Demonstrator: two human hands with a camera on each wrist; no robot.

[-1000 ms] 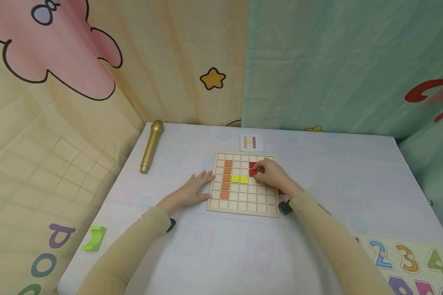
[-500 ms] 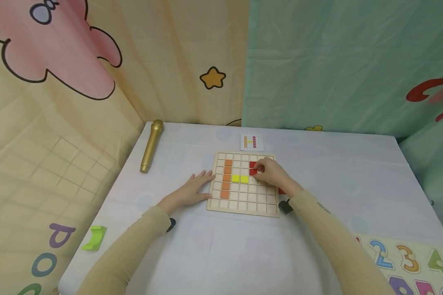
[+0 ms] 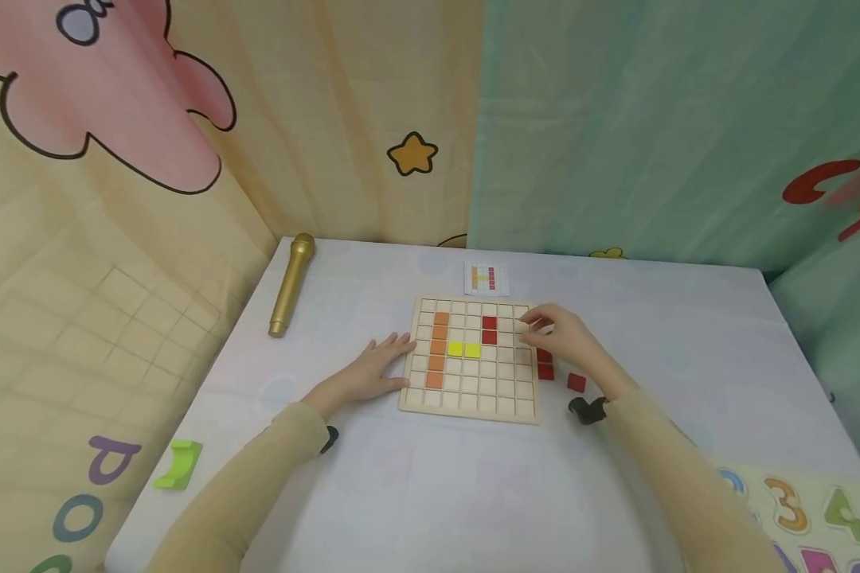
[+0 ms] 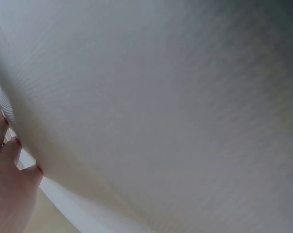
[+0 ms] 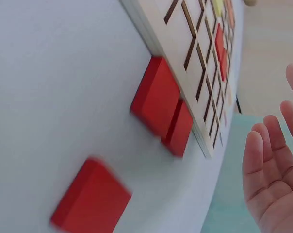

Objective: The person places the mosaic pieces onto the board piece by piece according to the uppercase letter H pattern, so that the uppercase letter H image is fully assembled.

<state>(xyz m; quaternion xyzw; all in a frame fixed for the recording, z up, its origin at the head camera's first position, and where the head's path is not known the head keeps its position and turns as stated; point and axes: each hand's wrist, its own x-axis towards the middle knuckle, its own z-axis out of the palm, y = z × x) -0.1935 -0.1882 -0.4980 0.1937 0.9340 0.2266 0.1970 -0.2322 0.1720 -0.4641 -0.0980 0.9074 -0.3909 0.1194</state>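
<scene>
A wooden grid board [image 3: 473, 404] lies on the white table. In it sit a column of orange tiles [image 3: 437, 348], two yellow tiles [image 3: 455, 348] and two red tiles [image 3: 489, 337]. My left hand [image 3: 367, 374] rests at the board's left edge, fingers spread and touching it. Over the right edge hovers my right hand [image 3: 562, 338], its fingers loosely bent with nothing between them, as the right wrist view confirms. Below it two loose red tiles [image 5: 156, 99] lie against the board's side. A third red tile [image 5: 93, 199] lies apart from them, farther right.
Behind the board lies a small pattern card [image 3: 486, 278]. A gold microphone [image 3: 291, 285] is at the back left, and a green curved block [image 3: 179, 465] at the left edge. A number board [image 3: 810, 509] occupies the front right corner. Curtains surround the table.
My right hand has let go at the red tiles in the grid and moved right, past the board's edge. The loose red tiles are now uncovered. My left hand stays in place.
</scene>
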